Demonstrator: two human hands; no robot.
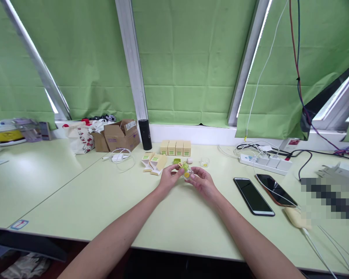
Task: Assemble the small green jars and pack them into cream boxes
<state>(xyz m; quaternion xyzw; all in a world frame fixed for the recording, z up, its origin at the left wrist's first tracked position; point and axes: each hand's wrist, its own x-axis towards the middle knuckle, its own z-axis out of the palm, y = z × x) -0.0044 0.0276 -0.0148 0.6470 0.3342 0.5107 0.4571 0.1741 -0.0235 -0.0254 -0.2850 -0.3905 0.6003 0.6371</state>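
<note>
My left hand (169,179) and my right hand (203,181) meet above the middle of the table. Between them is a small green figure (185,167) with a pale loop on top, pinched by my left fingers. My right fingers hold a small clear plastic piece with yellow in it (187,175) against the figure's lower side. Just behind my hands lie a green piece (177,160), a small pale pink piece (189,160) and a clear case (204,162) with yellow inside. Opened small cartons (155,162) lie behind my left hand.
A row of several small tan boxes (175,148) stands at the back, near a black bottle (145,135) and an open cardboard box (122,135). Two phones (253,196) and a power strip (266,164) with cables are on the right. A white charger (118,157) lies left.
</note>
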